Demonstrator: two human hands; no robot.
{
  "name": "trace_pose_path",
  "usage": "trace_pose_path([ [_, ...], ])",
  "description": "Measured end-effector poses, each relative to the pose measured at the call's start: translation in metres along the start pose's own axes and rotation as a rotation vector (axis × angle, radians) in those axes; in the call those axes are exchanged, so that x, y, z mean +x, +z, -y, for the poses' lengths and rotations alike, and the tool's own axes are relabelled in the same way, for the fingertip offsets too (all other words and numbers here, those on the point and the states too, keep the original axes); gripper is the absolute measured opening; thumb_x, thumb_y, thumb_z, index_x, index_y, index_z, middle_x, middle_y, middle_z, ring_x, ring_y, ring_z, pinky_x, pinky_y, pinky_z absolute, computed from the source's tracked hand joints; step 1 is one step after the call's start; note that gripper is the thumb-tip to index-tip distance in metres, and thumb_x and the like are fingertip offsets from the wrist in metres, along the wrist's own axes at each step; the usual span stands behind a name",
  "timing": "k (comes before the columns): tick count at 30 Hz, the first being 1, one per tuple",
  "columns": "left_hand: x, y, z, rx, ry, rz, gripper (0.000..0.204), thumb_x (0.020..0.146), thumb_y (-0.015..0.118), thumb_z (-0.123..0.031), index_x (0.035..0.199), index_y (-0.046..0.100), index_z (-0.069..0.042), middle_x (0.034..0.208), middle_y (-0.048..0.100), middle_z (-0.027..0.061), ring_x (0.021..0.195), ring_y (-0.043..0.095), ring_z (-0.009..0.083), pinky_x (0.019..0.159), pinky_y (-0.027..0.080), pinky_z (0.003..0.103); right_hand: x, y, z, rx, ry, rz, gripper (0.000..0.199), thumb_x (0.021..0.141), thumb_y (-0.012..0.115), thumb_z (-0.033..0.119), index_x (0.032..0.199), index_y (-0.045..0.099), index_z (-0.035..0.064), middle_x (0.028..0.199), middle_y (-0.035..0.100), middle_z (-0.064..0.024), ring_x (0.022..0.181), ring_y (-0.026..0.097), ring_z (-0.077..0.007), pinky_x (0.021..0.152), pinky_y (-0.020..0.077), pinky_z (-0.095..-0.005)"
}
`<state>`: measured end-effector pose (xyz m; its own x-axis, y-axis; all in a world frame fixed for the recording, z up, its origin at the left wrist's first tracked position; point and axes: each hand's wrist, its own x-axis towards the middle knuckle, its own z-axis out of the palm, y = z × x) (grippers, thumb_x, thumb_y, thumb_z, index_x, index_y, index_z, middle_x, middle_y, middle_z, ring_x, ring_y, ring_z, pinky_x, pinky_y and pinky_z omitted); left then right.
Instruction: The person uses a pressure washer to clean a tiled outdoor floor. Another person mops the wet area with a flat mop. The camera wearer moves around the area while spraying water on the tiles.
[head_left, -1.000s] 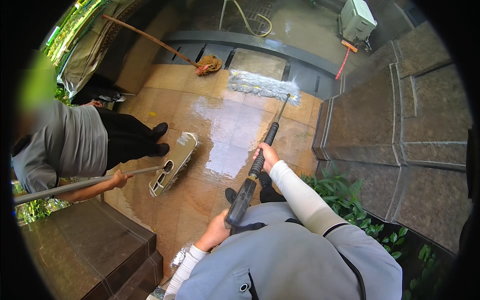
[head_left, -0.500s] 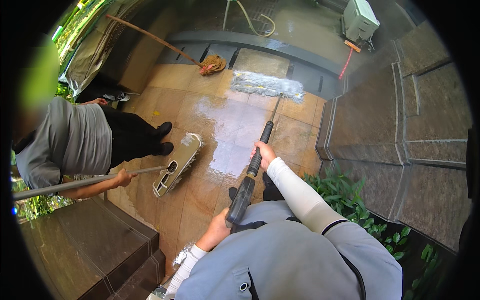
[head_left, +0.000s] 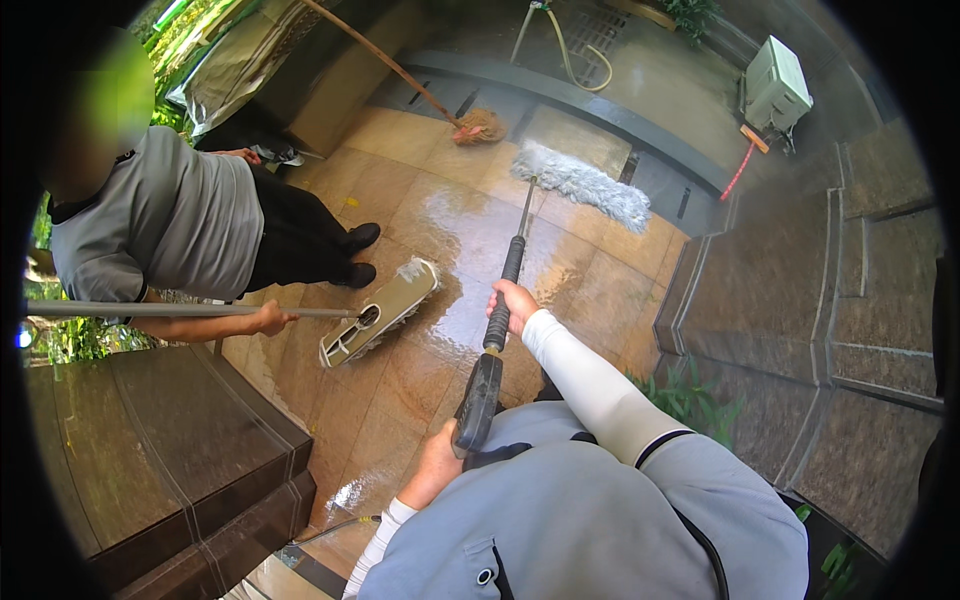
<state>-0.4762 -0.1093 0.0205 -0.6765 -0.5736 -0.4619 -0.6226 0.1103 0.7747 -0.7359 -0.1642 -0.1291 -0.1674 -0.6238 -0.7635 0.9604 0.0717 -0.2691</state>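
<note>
Both my hands hold a black pressure washer gun (head_left: 480, 400) with a long thin lance. My right hand (head_left: 514, 304) is wrapped round the ribbed grip of the lance. My left hand (head_left: 434, 466) grips the rear end of the gun, its fingers partly hidden under the body. Ahead, the lance tip is over the left end of a fluffy grey-white mop head (head_left: 585, 186) lying on wet tan tiles (head_left: 410, 370). Whether tip and mop touch, I cannot tell. A beige-backed flat mop (head_left: 385, 312) rests on the floor to the left, its pole held by a co-worker's hand (head_left: 270, 318).
The co-worker (head_left: 170, 210) stands at the left. Beyond lie a string mop (head_left: 478, 127), a yellowish hose (head_left: 590, 75), a white box (head_left: 776, 84) and an orange-headed brush (head_left: 752, 140). Dark stone blocks (head_left: 180, 450) flank me, with plants (head_left: 690, 400) at right.
The lance tip has swung left, from the fluffy mop head's right end to its left end. My view has shifted, so the surroundings sit further right. My grip is unchanged.
</note>
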Motion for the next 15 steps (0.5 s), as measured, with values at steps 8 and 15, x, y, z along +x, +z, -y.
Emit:
trace_pose_path([
  [8, 0.003, -0.002, 0.003, 0.037, 0.0, -0.021, 0.027, 0.071, 0.062, -0.015, 0.091, 0.049, -0.005, 0.078, 0.058, 0.0222, 0.079, 0.057, 0.0401, 0.064, 0.045, 0.042, 0.004, 0.01, 0.005, 0.011, 0.012, 0.033, 0.012, 0.08, 0.049, 0.012, 0.081, 0.04, 0.0048, 0.063, 0.043, -0.0061, 0.051, 0.046, -0.0173, 0.044, 0.045, -0.0333],
  [15, 0.004, -0.003, -0.007, 0.032, 0.0, -0.032, 0.029, 0.07, 0.064, -0.015, 0.092, 0.048, -0.005, 0.08, 0.058, 0.0223, 0.08, 0.057, 0.0399, 0.065, 0.045, 0.041, 0.007, 0.011, 0.006, 0.015, 0.019, 0.06, 0.012, 0.08, 0.05, 0.013, 0.079, 0.041, 0.0049, 0.062, 0.043, -0.0061, 0.051, 0.046, -0.0173, 0.044, 0.045, -0.033],
])
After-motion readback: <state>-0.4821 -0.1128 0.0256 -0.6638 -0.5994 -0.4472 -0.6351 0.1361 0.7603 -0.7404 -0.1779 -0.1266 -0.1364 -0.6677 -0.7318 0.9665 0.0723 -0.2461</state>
